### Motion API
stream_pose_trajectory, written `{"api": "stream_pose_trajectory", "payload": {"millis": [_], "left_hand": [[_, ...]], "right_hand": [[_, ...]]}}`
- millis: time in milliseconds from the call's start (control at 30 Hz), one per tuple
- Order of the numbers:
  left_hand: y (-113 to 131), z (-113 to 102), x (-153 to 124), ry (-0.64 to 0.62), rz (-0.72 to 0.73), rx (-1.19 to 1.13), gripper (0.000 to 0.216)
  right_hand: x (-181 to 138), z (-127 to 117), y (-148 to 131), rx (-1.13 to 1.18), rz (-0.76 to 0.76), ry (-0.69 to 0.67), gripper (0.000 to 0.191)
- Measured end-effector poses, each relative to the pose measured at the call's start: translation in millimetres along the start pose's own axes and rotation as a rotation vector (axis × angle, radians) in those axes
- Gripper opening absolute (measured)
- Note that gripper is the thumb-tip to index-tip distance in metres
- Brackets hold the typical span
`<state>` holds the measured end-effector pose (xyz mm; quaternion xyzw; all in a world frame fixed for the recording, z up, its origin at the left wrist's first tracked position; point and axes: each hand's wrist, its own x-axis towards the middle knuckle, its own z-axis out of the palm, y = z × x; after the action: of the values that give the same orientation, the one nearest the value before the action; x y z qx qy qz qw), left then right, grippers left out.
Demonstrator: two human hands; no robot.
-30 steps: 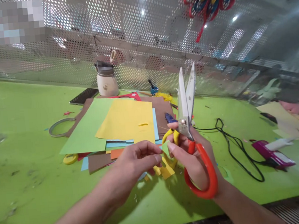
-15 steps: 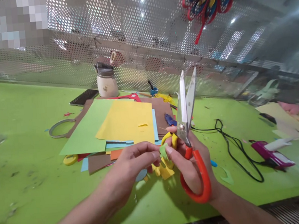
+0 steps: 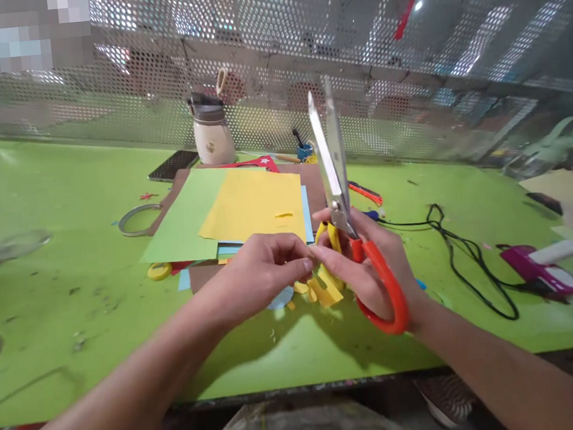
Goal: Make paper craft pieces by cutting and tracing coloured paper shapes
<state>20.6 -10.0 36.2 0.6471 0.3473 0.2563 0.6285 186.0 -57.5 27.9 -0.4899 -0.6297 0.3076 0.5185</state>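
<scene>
My right hand [image 3: 383, 253] is closed around a pair of red-handled scissors [image 3: 332, 177], whose blades point up and stand slightly apart. A yellow curved piece [image 3: 334, 237] shows beside that hand's fingers; I cannot tell what it belongs to. Pinched closed, my left hand [image 3: 266, 270] meets the right fingertips in front of the paper stack. Whatever lies between the fingertips is hidden. Yellow paper scraps [image 3: 327, 295] and a pale blue round piece [image 3: 280, 299] lie below the hands. Behind them are a yellow sheet [image 3: 252, 201] and a green sheet [image 3: 181, 221].
A lidded white jug [image 3: 214, 141] and a dark phone [image 3: 174, 164] stand behind the papers. To the left lie a tape ring [image 3: 122, 216] and a yellow disc [image 3: 160, 271]. A black cable [image 3: 464, 263] leads to a purple device [image 3: 542, 269] at right.
The view has tipped down, showing the table's front edge. A small green paper piece seen between the fingertips is now hidden. The scissors have turned, their blades leaning further left.
</scene>
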Motion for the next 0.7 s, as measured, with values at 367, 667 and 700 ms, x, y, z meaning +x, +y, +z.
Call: {"api": "stream_pose_trajectory", "payload": {"millis": [367,667,700], "left_hand": [[28,-11,2,-0.008,0.073,0.060,0.010],[11,-13,8,-0.025,0.104,0.024,0.007],[7,-12,9,-0.018,0.103,0.003,0.006]], "right_hand": [[9,-1,-7,0.143,-0.134,-0.015,0.029],[6,4,3,0.181,-0.129,0.023,0.031],[6,5,4,0.182,-0.122,0.032,0.031]]}}
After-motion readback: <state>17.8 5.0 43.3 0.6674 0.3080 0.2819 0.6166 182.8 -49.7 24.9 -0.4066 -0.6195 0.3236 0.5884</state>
